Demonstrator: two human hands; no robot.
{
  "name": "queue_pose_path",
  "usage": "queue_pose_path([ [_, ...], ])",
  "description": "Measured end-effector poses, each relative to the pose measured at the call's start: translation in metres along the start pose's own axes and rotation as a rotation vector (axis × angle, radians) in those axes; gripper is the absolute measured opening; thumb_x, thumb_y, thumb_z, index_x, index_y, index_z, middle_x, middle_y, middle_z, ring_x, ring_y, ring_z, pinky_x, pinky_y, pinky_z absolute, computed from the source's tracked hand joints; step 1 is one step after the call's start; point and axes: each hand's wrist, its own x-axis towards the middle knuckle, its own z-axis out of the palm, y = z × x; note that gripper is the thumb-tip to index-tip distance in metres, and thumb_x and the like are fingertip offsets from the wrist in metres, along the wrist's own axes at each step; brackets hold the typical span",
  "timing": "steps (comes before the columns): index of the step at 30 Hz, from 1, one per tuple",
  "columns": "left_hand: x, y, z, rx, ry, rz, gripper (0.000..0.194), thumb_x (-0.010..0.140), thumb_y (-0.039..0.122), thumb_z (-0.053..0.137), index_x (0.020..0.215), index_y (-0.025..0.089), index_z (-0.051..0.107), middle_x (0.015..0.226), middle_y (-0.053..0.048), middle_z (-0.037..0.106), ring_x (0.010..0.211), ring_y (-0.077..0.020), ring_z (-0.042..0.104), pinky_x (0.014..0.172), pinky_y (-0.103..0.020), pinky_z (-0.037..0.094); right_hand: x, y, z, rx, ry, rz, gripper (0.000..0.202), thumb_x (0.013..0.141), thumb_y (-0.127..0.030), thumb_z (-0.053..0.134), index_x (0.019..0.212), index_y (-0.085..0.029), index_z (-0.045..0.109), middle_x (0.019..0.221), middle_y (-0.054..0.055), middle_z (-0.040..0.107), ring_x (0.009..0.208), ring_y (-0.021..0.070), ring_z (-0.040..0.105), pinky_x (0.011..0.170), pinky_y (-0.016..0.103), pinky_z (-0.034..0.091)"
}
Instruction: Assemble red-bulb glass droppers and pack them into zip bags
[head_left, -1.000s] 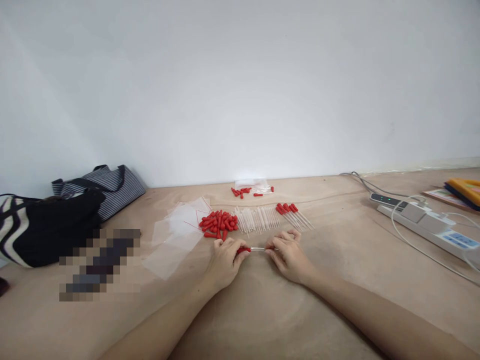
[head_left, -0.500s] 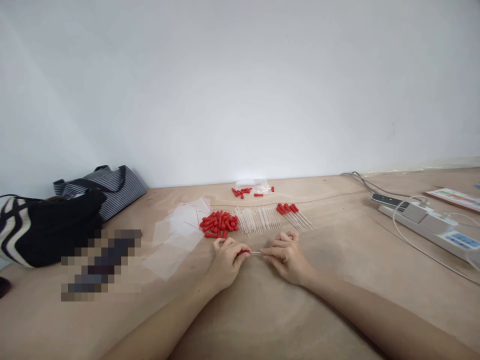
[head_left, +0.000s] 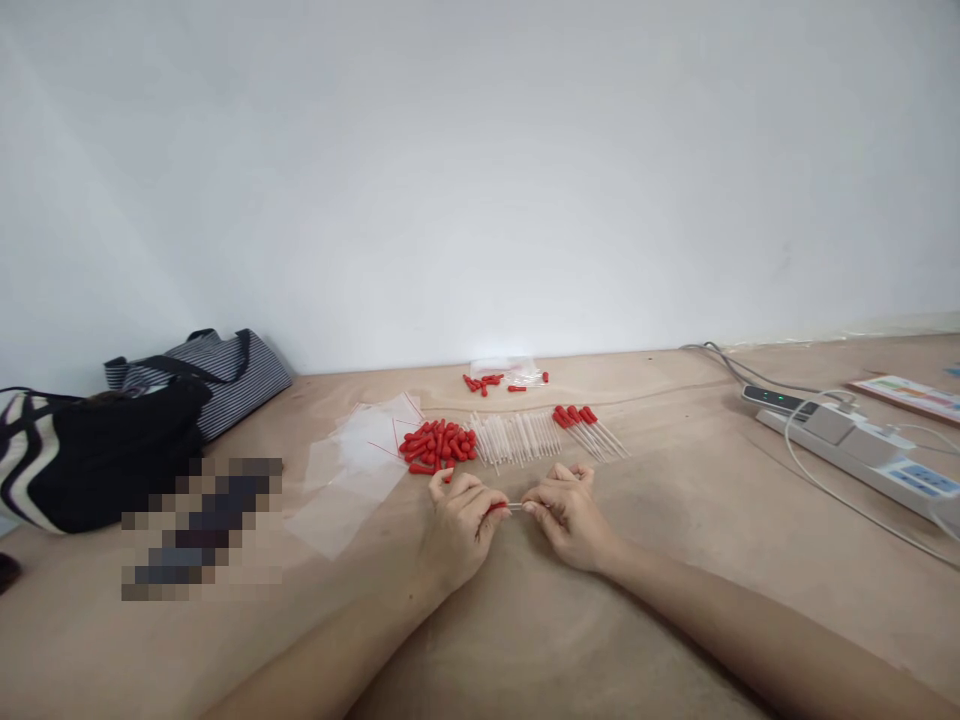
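My left hand (head_left: 469, 515) is closed, with a red rubber dropper bulb (head_left: 497, 507) pinched between thumb and fingers. Facing it, my right hand (head_left: 566, 515) pinches a thin whitish dropper tube (head_left: 515, 506), whose near end meets the bulb. How deep the tube sits in the bulb is hidden by the fingers. Just beyond my left hand lies a heap of red bulbs (head_left: 439, 443). A row of loose dropper tubes (head_left: 517, 440) is spread beyond both hands. Several droppers with red bulbs on their ends (head_left: 589, 430) lie side by side beyond my right hand.
Flat clear plastic bags (head_left: 352, 470) overlap left of the heap. More red bulbs (head_left: 484, 382) and a plastic bag (head_left: 502, 366) lie near the wall. Black and striped bags (head_left: 217, 375) stand at left; a power strip (head_left: 862, 450) with cables is at right.
My left hand has moved slightly right, and the bulb has come closer to my right hand. Less of the tube shows between the hands. My right hand has barely moved.
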Motion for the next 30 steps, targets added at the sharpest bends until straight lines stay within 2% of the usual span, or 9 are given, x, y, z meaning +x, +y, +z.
queue_pose_path([
  [4,0.001,-0.008,0.001,0.038,0.028,0.089,0.019,0.085,0.032,0.047,0.075,0.024,0.061,0.068,0.005,0.067,0.076,-0.0153,0.055,0.094,-0.044,0.012,0.002,0.003,-0.004,0.018,-0.078,0.005,0.022,0.085,-0.024,0.041,0.071,-0.021,0.057,0.063,-0.003,0.061,0.072,0.0125,0.047,0.079,0.035,0.018],
  [8,0.002,-0.019,0.0,0.135,0.109,0.186,0.014,0.082,0.036,0.052,0.084,0.029,0.063,0.093,0.003,0.068,0.093,-0.019,0.055,0.099,-0.048,0.005,0.001,0.009,-0.007,0.01,-0.087,-0.011,0.023,0.087,-0.026,0.038,0.075,-0.021,0.058,0.067,-0.001,0.062,0.072,0.0129,0.047,0.079,0.036,0.018],
  [10,0.002,-0.023,0.0,0.154,0.122,0.209,0.013,0.082,0.034,0.053,0.083,0.028,0.064,0.097,0.003,0.067,0.096,-0.0195,0.055,0.1,-0.05,0.004,0.0,0.012,-0.007,0.009,-0.092,-0.047,0.022,0.087,-0.028,0.039,0.078,-0.021,0.058,0.069,-0.001,0.063,0.072,0.0133,0.047,0.079,0.036,0.019],
  [14,0.001,-0.023,0.003,0.126,0.129,0.213,0.013,0.083,0.03,0.052,0.078,0.026,0.063,0.088,0.004,0.069,0.094,-0.0192,0.057,0.101,-0.05,0.003,-0.002,0.016,-0.005,-0.062,-0.01,-0.152,0.015,0.083,-0.03,0.047,0.079,-0.021,0.058,0.068,-0.001,0.063,0.073,0.0136,0.047,0.081,0.037,0.016],
  [20,0.002,-0.016,0.006,0.071,0.163,0.237,0.015,0.084,0.024,0.049,0.076,0.023,0.062,0.086,0.003,0.07,0.094,-0.0194,0.058,0.101,-0.051,0.001,-0.003,0.016,0.003,-0.213,0.12,-0.249,0.019,0.084,-0.022,0.042,0.072,-0.018,0.057,0.06,-0.001,0.059,0.068,0.0117,0.045,0.08,0.036,0.016],
  [25,0.002,-0.012,0.003,0.052,0.127,0.197,0.019,0.083,0.024,0.047,0.072,0.022,0.061,0.092,0.0,0.069,0.1,-0.0208,0.055,0.099,-0.05,0.004,-0.002,0.013,0.006,-0.227,0.149,-0.276,0.021,0.084,-0.021,0.041,0.071,-0.018,0.057,0.059,-0.002,0.057,0.068,0.0119,0.044,0.078,0.035,0.017],
  [30,0.002,-0.008,-0.001,0.043,0.035,0.151,0.016,0.081,0.023,0.05,0.071,0.023,0.061,0.098,0.0,0.067,0.103,-0.022,0.052,0.097,-0.049,0.007,-0.001,0.01,0.005,-0.223,0.1,-0.245,0.023,0.084,-0.021,0.039,0.069,-0.018,0.056,0.058,-0.001,0.056,0.067,0.0122,0.043,0.077,0.034,0.017],
])
